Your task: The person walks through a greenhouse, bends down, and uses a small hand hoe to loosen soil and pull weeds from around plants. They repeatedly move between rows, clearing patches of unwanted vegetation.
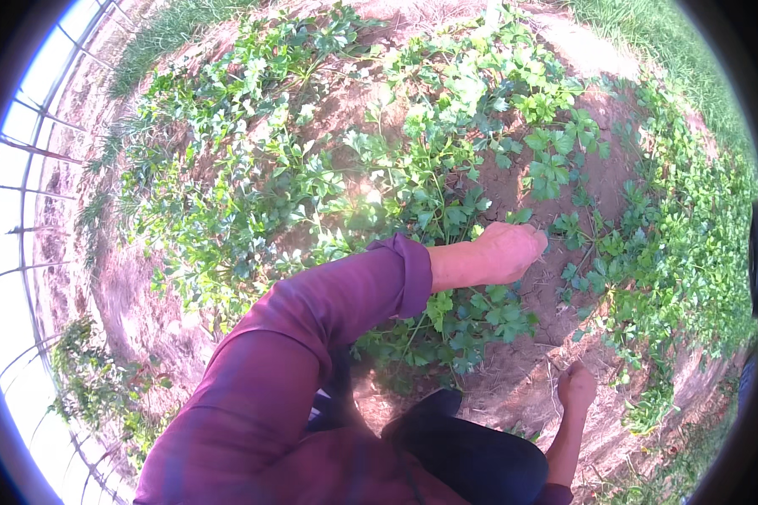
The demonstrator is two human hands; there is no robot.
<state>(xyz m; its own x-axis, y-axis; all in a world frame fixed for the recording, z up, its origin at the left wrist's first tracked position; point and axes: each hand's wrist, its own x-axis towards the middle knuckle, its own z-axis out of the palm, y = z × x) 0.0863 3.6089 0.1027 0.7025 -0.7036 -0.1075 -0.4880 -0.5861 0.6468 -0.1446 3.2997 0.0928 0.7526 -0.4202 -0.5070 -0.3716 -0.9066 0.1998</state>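
My left hand (511, 251) reaches across the bed with its fingers curled, above bare soil beside lobed green leaves that look like celery or parsley. Whether the fingers pinch a stem or leaf cannot be told. Leafy plants (480, 315) grow just below this wrist, and more leaves (549, 167) stand above it. Lower down, my right hand (577, 383) is curled near the ground beside thin dry stalks (554, 385). It may hold these stalks, but the fingertips are too small and blurred to tell.
Dense low greens (688, 265) run along the right side, with cracked brown soil (546, 315) between the rows. Wire fencing (35, 151) curves along the left edge. Grass (644, 31) borders the top. My dark-clad knee (474, 451) is at the bottom.
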